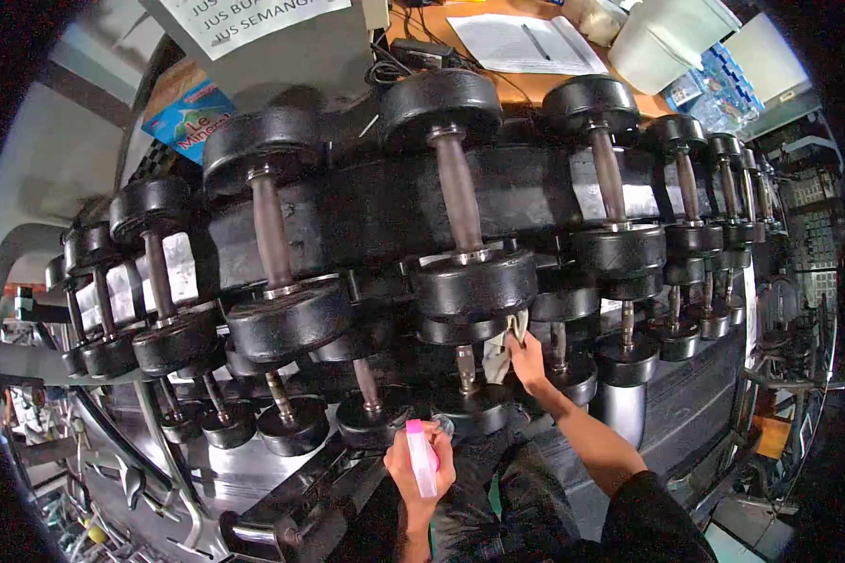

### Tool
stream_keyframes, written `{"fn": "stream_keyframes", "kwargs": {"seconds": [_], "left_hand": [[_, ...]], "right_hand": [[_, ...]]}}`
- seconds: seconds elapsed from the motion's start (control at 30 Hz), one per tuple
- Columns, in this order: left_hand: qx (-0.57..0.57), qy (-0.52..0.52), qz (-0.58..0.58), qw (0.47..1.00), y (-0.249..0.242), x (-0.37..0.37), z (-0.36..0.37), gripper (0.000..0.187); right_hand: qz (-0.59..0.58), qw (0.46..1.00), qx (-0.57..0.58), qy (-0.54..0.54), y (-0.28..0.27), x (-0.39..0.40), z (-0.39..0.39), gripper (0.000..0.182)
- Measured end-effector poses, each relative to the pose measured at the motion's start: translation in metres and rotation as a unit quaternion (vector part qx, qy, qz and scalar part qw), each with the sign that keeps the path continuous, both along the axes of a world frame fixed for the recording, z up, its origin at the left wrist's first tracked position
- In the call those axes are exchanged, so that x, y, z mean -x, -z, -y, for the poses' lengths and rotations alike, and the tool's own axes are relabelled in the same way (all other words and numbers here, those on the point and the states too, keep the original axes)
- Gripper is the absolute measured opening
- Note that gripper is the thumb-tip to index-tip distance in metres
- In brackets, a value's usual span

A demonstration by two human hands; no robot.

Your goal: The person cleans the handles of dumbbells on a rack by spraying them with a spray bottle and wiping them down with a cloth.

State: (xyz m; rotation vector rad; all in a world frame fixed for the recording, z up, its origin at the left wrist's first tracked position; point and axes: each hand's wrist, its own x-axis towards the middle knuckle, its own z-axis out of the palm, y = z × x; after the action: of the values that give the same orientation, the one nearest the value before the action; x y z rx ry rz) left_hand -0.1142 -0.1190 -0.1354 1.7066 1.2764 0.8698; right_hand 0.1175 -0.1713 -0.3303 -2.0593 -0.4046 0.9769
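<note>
Right hand (528, 361) grasps a pale cloth (503, 349) and presses it against a dumbbell (471, 371) on the lower tier of the rack (366, 211); left hand (421, 466) is clenched around a pink-capped spray bottle (422, 458), held upright just below that tier. Black dumbbells fill both tiers to either side. Behind the rack, papers (519, 42) lie on an orange desk (535, 87).
</note>
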Motion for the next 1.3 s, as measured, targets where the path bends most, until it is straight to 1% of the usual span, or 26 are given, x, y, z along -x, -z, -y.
{"fn": "stream_keyframes", "kwargs": {"seconds": [0.03, 0.07, 0.13, 0.17, 0.2, 0.27, 0.3, 0.33, 0.4, 0.43, 0.47, 0.53, 0.57, 0.63, 0.67, 0.73, 0.87, 0.93, 0.97, 1.0, 1.07, 1.1, 1.17, 1.2, 1.27, 1.3], "left_hand": [[0.021, 0.004, -0.008, 1.0, -0.004, 0.0, 0.0, 0.01], [0.043, 0.006, -0.017, 0.999, -0.007, 0.0, 0.0, 0.007], [0.031, 0.013, -0.032, 0.999, -0.009, 0.002, -0.001, 0.008], [0.017, 0.023, -0.042, 0.999, -0.009, 0.001, -0.002, 0.009], [0.016, 0.019, -0.041, 0.999, -0.006, 0.0, -0.002, 0.009], [-0.015, -0.014, 0.04, 0.999, 0.002, -0.002, -0.003, 0.018], [-0.016, -0.016, 0.039, 0.999, 0.002, 0.0, -0.003, 0.018], [-0.007, -0.006, 0.023, 1.0, 0.002, 0.001, -0.002, 0.018], [0.004, 0.006, 0.006, 1.0, -0.001, 0.002, -0.001, 0.019], [0.025, 0.008, -0.005, 1.0, -0.004, 0.002, -0.001, 0.014], [0.044, 0.01, -0.015, 0.999, -0.006, 0.001, -0.002, 0.012], [0.036, 0.009, -0.015, 0.999, -0.002, 0.003, -0.003, 0.013], [0.031, 0.009, -0.013, 0.999, -0.001, 0.003, -0.002, 0.013], [0.034, 0.009, -0.024, 0.999, -0.001, 0.004, -0.002, 0.014], [0.035, 0.006, -0.036, 0.999, -0.001, 0.004, -0.002, 0.014], [0.023, 0.01, -0.039, 0.999, -0.003, 0.004, -0.003, 0.013], [0.066, 0.004, -0.025, 0.997, -0.004, 0.003, 0.0, 0.01], [0.019, 0.01, -0.024, 0.999, -0.001, 0.001, 0.001, 0.01], [0.035, 0.017, 0.006, 0.999, -0.002, 0.001, 0.001, 0.011], [0.032, 0.021, 0.007, 0.999, -0.003, 0.0, 0.001, 0.011], [0.051, 0.027, 0.002, 0.998, -0.005, -0.002, 0.004, 0.01], [0.05, 0.031, 0.001, 0.998, -0.005, -0.003, 0.006, 0.01], [0.056, 0.046, 0.014, 0.997, -0.006, -0.005, 0.009, 0.009], [0.053, 0.052, 0.011, 0.997, -0.008, -0.005, 0.01, 0.009], [0.064, 0.04, 0.045, 0.996, -0.012, -0.009, 0.012, 0.008], [0.012, 0.026, 0.056, 0.998, -0.003, -0.009, 0.012, 0.011]], "right_hand": [[-0.051, 0.996, -0.046, 0.054, 0.004, 0.006, -0.001, 0.018], [-0.054, 0.996, -0.045, 0.053, 0.008, 0.01, -0.001, 0.018], [0.1, 0.988, -0.07, 0.095, 0.005, 0.02, -0.008, 0.02], [0.118, 0.978, -0.112, 0.131, 0.002, 0.025, -0.011, 0.019], [0.118, 0.978, -0.113, 0.128, -0.011, 0.027, -0.014, 0.019], [0.297, 0.941, -0.163, -0.017, -0.038, 0.031, -0.019, 0.022], [0.379, 0.893, -0.189, -0.151, -0.05, 0.028, -0.022, 0.027], [0.409, 0.863, -0.206, -0.211, -0.056, 0.031, -0.03, 0.028], [0.513, 0.747, -0.151, -0.395, -0.089, 0.037, -0.059, 0.032], [0.509, 0.728, -0.123, -0.443, -0.087, 0.042, -0.066, 0.031], [0.508, 0.728, -0.124, -0.443, -0.083, 0.047, -0.074, 0.031], [0.491, 0.686, -0.165, -0.51, -0.07, 0.054, -0.092, 0.024], [0.491, 0.687, -0.164, -0.51, -0.054, 0.06, -0.103, 0.024], [0.44, 0.629, -0.211, -0.606, -0.02, 0.071, -0.123, 0.018], [0.439, 0.629, -0.21, -0.607, -0.018, 0.081, -0.131, 0.018], [0.469, 0.552, -0.063, -0.687, -0.017, 0.101, -0.148, 0.013], [0.403, 0.585, -0.021, -0.704, -0.02, 0.112, -0.163, 0.011], [0.392, 0.665, -0.105, -0.627, 0.005, 0.103, -0.149, 0.011], [0.378, 0.68, -0.105, -0.619, 0.013, 0.099, -0.143, 0.013], [0.381, 0.682, -0.105, -0.616, -0.006, 0.092, -0.139, 0.013], [0.216, 0.824, -0.026, -0.524, -0.074, 0.076, -0.128, 0.021], [0.216, 0.826, -0.026, -0.52, -0.088, 0.068, -0.119, 0.021], [0.441, 0.77, -0.088, -0.453, -0.102, 0.052, -0.097, 0.027], [0.441, 0.773, -0.09, -0.447, -0.101, 0.043, -0.088, 0.027], [0.492, 0.789, -0.2, -0.309, -0.092, 0.024, -0.07, 0.033], [0.462, 0.836, -0.171, -0.241, -0.081, 0.02, -0.062, 0.034]]}}
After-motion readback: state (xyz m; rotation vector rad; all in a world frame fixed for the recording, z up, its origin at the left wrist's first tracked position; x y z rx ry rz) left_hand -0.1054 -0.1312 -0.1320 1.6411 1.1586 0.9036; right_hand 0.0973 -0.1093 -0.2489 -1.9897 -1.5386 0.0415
